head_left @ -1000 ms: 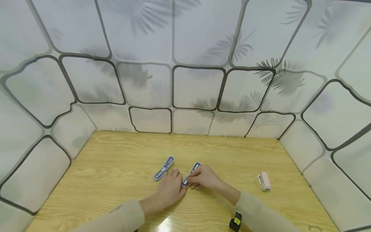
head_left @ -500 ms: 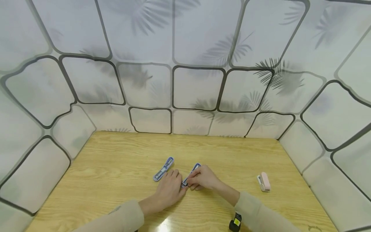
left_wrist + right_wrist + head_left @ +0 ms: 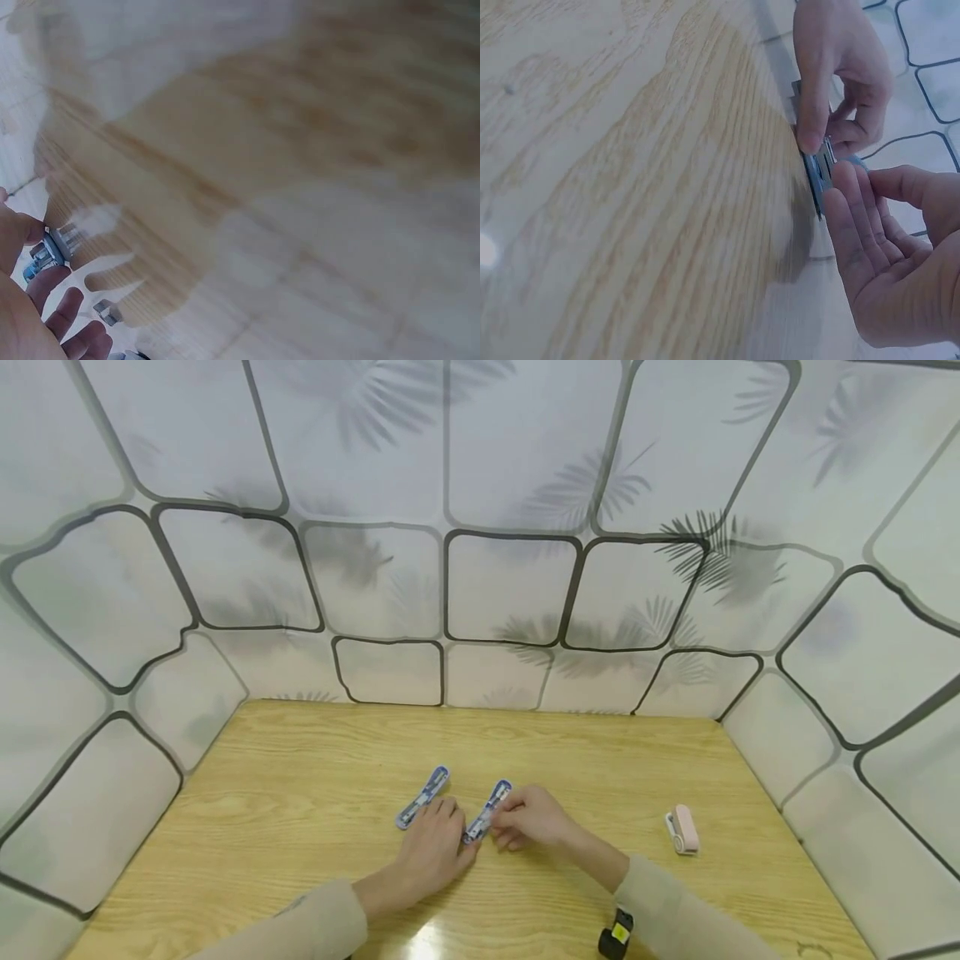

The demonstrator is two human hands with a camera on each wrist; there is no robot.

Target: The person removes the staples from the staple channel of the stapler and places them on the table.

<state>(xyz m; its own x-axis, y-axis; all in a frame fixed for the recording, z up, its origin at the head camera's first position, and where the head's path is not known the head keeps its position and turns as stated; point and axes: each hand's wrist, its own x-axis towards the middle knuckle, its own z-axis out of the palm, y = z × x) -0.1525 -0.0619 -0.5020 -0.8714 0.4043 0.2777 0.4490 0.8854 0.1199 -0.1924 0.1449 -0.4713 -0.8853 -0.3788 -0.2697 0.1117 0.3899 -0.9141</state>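
A slim blue-edged case [image 3: 486, 812] with a grey-and-white face lies slanted between my hands in the head view. My left hand [image 3: 433, 847] holds its near end between thumb and index finger; the left wrist view shows that pinch on a blue and silvery piece [image 3: 49, 251]. At the case's right edge, my right hand [image 3: 534, 818] pinches with thumb and fingertips, which cover part of it. In the right wrist view, metal strips [image 3: 826, 154] show between the two hands. A second, similar blue case [image 3: 422, 797] lies just beyond my left fingers.
A small pink and white device [image 3: 683, 831] stands to the right on the wooden table [image 3: 337, 752]. Patterned cloth walls [image 3: 495, 593] enclose the table at the back and sides. A black wrist camera [image 3: 615, 935] with a yellow label hangs under the right sleeve.
The case between my hands has turned so that more of its face shows, and it has shifted slightly left. My left hand has shifted slightly left too. The second case has stayed put.
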